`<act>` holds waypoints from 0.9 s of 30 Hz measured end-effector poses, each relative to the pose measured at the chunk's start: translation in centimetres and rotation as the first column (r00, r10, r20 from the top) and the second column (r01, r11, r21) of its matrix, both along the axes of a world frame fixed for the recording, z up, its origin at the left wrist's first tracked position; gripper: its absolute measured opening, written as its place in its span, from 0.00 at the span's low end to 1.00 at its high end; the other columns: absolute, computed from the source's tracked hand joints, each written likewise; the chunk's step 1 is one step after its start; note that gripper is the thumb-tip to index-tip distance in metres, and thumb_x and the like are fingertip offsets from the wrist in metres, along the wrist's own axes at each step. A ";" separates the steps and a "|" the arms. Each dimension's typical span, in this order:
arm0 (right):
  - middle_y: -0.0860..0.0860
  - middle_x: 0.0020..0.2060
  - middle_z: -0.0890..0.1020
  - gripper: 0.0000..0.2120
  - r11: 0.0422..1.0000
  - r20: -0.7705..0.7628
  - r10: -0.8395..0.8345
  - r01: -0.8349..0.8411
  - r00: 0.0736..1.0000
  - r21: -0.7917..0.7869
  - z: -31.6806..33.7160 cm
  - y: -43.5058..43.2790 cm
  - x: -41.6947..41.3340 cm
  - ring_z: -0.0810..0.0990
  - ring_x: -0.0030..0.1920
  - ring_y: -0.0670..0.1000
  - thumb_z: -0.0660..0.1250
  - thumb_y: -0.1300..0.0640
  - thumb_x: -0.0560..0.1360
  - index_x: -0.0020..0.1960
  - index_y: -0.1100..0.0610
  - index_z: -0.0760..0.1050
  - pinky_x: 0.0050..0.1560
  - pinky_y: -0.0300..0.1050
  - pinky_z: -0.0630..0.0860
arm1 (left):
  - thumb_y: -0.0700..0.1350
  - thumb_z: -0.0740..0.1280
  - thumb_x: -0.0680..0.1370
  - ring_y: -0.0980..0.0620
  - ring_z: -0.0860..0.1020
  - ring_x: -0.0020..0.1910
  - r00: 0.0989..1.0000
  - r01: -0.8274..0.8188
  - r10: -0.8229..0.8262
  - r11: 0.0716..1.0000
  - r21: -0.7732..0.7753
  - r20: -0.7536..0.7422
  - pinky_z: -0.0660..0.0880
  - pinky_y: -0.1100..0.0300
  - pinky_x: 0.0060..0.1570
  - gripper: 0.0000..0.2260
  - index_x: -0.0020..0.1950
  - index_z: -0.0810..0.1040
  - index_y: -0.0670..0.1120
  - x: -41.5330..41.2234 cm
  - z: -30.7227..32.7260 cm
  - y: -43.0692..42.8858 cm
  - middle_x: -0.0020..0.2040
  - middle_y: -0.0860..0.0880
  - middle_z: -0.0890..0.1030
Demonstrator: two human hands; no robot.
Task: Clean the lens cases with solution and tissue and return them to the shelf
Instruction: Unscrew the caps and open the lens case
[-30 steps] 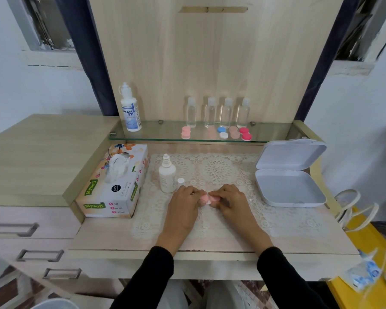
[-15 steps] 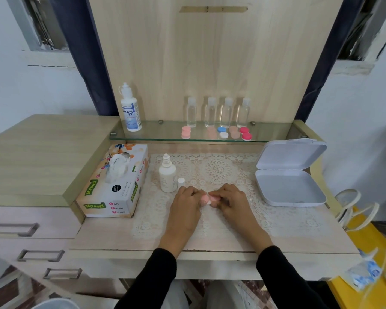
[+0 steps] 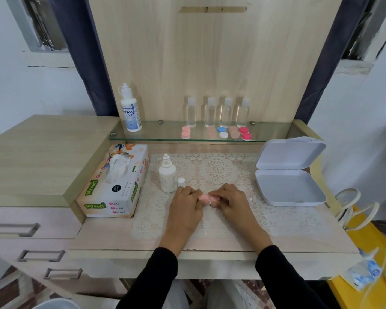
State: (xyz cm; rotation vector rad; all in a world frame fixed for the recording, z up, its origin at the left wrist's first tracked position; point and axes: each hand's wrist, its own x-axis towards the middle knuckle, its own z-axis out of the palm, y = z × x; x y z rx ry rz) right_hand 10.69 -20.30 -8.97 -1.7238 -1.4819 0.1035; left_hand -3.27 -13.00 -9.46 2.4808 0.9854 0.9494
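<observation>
A pink lens case (image 3: 208, 199) lies on the lace mat, held from both sides. My left hand (image 3: 185, 207) pinches its left cap and my right hand (image 3: 231, 202) pinches its right cap. A small white solution bottle (image 3: 167, 174) stands open just left of my hands, its white cap (image 3: 181, 182) beside it. A tissue box (image 3: 116, 184) sits at the left. On the glass shelf (image 3: 272, 133) lie several lens cases: a pink one (image 3: 185, 132), a blue-and-white one (image 3: 222, 132), a red one (image 3: 245, 133).
A large solution bottle (image 3: 130, 109) and several clear small bottles (image 3: 217, 112) stand on the shelf. An open white box (image 3: 289, 172) sits at the right of the desk. Drawers are at the left, a yellow surface with cables at the right.
Both hands stay on the pink case; the fingers shift slightly on the caps. Nothing else has moved.
</observation>
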 end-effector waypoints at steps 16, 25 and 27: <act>0.50 0.38 0.79 0.11 1.000 -0.028 0.001 0.000 1.000 0.021 -0.2 -0.1 -0.1 0.75 0.42 0.50 0.73 0.66 0.69 0.49 0.56 0.84 0.43 0.36 0.69 | 0.39 0.67 0.74 0.52 0.71 0.52 0.995 0.098 -0.097 0.994 -0.049 0.024 0.65 0.64 0.54 0.13 0.59 0.79 0.44 -0.2 -0.2 0.0 0.53 0.50 0.76; 0.46 0.37 0.78 0.12 1.000 0.001 -0.011 0.011 1.000 0.013 -0.3 0.0 0.0 0.75 0.42 0.49 0.73 0.66 0.68 0.50 0.55 0.84 0.42 0.36 0.68 | 0.38 0.68 0.74 0.50 0.72 0.51 0.997 0.071 -0.066 0.993 -0.095 0.050 0.64 0.65 0.52 0.13 0.58 0.81 0.44 -0.1 -0.3 0.2 0.50 0.48 0.77; 0.45 0.37 0.78 0.12 1.000 0.003 -0.014 0.014 1.000 0.008 -0.3 0.0 0.0 0.75 0.42 0.48 0.73 0.66 0.69 0.50 0.55 0.84 0.42 0.34 0.67 | 0.38 0.69 0.74 0.50 0.73 0.51 0.997 0.067 -0.062 0.993 -0.100 0.052 0.63 0.66 0.52 0.13 0.58 0.81 0.45 -0.1 -0.2 0.2 0.50 0.49 0.78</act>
